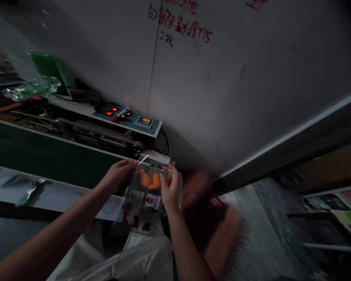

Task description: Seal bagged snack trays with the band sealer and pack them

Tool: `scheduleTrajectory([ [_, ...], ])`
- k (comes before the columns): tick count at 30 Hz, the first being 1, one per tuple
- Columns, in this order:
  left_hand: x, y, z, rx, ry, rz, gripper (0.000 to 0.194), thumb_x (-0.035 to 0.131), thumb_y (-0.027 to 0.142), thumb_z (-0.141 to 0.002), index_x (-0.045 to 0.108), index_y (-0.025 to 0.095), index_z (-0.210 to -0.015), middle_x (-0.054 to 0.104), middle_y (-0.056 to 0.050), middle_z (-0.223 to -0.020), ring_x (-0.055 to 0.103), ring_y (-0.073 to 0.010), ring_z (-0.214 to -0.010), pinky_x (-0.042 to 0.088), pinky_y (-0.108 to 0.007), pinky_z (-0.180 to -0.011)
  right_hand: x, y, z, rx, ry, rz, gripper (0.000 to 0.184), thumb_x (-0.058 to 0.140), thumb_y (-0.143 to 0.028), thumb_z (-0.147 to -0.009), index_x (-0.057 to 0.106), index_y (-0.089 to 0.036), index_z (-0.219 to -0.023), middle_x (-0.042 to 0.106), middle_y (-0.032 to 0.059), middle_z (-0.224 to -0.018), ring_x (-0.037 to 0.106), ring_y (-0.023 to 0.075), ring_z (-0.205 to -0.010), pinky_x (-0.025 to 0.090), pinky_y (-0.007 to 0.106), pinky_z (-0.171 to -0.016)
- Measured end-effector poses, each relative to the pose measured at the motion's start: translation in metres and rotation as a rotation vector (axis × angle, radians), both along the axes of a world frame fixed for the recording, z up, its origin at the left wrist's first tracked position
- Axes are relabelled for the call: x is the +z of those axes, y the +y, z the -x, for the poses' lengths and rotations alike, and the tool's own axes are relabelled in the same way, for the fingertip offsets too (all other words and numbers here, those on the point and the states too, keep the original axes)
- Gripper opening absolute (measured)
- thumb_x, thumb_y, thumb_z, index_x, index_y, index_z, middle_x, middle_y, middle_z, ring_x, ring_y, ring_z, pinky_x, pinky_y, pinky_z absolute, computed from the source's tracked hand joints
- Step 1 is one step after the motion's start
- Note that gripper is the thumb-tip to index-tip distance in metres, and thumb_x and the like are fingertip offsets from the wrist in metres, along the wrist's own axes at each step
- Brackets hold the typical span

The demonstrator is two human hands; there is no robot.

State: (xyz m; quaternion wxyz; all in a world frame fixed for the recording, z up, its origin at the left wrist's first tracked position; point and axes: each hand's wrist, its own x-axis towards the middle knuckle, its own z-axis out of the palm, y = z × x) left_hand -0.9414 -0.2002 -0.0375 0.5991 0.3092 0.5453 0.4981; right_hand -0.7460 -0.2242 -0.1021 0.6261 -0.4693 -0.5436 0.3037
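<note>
A clear plastic bag (138, 207) hangs between my two hands at the right end of a band sealing machine (87, 130). Orange shaped pieces (154, 180) show in its upper part, with small dark red figures lower down. My left hand (121, 173) grips the bag's upper left edge, its fingertips partly hidden. On the other side, my right hand (170, 189) pinches the bag near its upper right corner, thumb over the front. The bag's top edge is close to a pale plate (156, 156) at the machine's end.
A red and white marker (121, 114) lies on the control panel beside a lit display (146, 121). Green-handled scissors (31, 193) rest on the ledge in front. Crumpled clear plastic (32, 89) is at the back left. A box (226, 234) stands on the floor to the right.
</note>
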Motion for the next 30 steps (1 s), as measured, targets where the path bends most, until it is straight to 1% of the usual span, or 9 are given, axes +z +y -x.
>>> scheduleTrajectory([
  [1, 0.000, 0.001, -0.001, -0.006, 0.005, 0.002, 0.042, 0.094, 0.039, -0.052, 0.071, 0.015, -0.078, 0.075, -0.007, -0.080, 0.070, -0.0162, -0.067, 0.055, -0.020, -0.059, 0.001, 0.000, -0.002, -0.005, -0.045, -0.014, 0.036, 0.058, -0.039, -0.094, 0.061, -0.021, -0.125, 0.069, 0.0139, -0.122, 0.065, 0.0253, -0.115, 0.056, 0.041, -0.097],
  [3, -0.001, 0.004, -0.003, -0.037, 0.015, 0.010, 0.041, 0.093, 0.038, -0.054, 0.073, 0.015, -0.080, 0.076, -0.008, -0.082, 0.071, -0.0174, -0.069, 0.056, -0.022, -0.061, 0.001, 0.001, -0.006, -0.012, -0.126, -0.035, 0.032, 0.056, -0.038, -0.095, 0.067, -0.021, -0.120, 0.069, 0.0131, -0.123, 0.064, 0.0253, -0.117, 0.055, 0.041, -0.099],
  [7, -0.003, 0.010, -0.008, 0.006, 0.033, 0.017, 0.035, 0.091, 0.033, -0.052, 0.071, 0.013, -0.073, 0.073, -0.006, -0.072, 0.067, -0.0152, -0.064, 0.054, -0.021, -0.059, -0.004, 0.006, -0.010, -0.063, -0.178, -0.046, 0.043, 0.057, -0.039, -0.095, 0.064, -0.018, -0.132, 0.067, 0.0155, -0.130, 0.064, 0.0258, -0.118, 0.057, 0.038, -0.093],
  [10, -0.006, 0.019, -0.014, 0.063, -0.007, 0.087, 0.035, 0.089, 0.030, -0.051, 0.070, 0.013, -0.075, 0.072, -0.007, -0.073, 0.067, -0.0161, -0.061, 0.051, -0.021, -0.053, -0.014, 0.012, -0.008, -0.139, -0.216, -0.052, 0.048, 0.056, -0.042, -0.095, 0.062, -0.016, -0.135, 0.068, 0.0165, -0.128, 0.066, 0.0252, -0.112, 0.057, 0.037, -0.089],
  [13, -0.007, 0.031, -0.020, 0.091, 0.000, 0.141, 0.033, 0.088, 0.026, -0.052, 0.068, 0.013, -0.075, 0.071, -0.007, -0.070, 0.065, -0.0166, -0.056, 0.048, -0.023, -0.047, -0.021, 0.020, -0.005, -0.250, -0.231, -0.066, 0.050, 0.054, -0.047, -0.096, 0.063, -0.014, -0.132, 0.067, 0.0179, -0.125, 0.066, 0.0253, -0.109, 0.056, 0.039, -0.091],
  [17, -0.007, 0.043, -0.023, 0.127, 0.040, 0.129, 0.029, 0.086, 0.024, -0.053, 0.066, 0.014, -0.072, 0.068, -0.004, -0.064, 0.062, -0.0155, -0.050, 0.046, -0.023, -0.045, -0.024, 0.031, 0.002, -0.360, -0.243, -0.042, 0.050, 0.053, -0.049, -0.095, 0.064, -0.012, -0.127, 0.067, 0.0191, -0.119, 0.064, 0.0272, -0.109, 0.053, 0.042, -0.095],
  [24, -0.009, 0.048, -0.009, 0.182, 0.109, 0.104, 0.022, 0.075, 0.025, -0.057, 0.067, 0.013, -0.074, 0.063, -0.002, -0.058, 0.054, -0.0131, -0.043, 0.036, -0.020, -0.039, -0.020, 0.042, 0.027, -0.361, -0.183, 0.055, 0.041, 0.060, -0.038, -0.092, 0.060, -0.015, -0.126, 0.061, 0.0169, -0.116, 0.061, 0.0243, -0.097, 0.054, 0.038, -0.086],
  [27, -0.009, 0.048, 0.002, 0.201, 0.143, 0.092, 0.023, 0.073, 0.028, -0.056, 0.067, 0.013, -0.072, 0.058, 0.000, -0.053, 0.047, -0.0113, -0.039, 0.030, -0.020, -0.037, -0.016, 0.044, 0.038, -0.397, -0.138, 0.045, 0.036, 0.066, -0.035, -0.087, 0.059, -0.015, -0.116, 0.060, 0.0162, -0.111, 0.058, 0.0225, -0.087, 0.054, 0.036, -0.079],
  [30, -0.009, 0.048, 0.013, 0.223, 0.179, 0.074, 0.025, 0.073, 0.031, -0.056, 0.068, 0.013, -0.074, 0.058, 0.000, -0.052, 0.047, -0.0118, -0.040, 0.032, -0.021, -0.039, -0.014, 0.047, 0.051, -0.443, -0.123, 0.056, 0.031, 0.072, -0.032, -0.082, 0.055, -0.017, -0.104, 0.059, 0.0132, -0.104, 0.056, 0.0226, -0.086, 0.053, 0.035, -0.076],
])
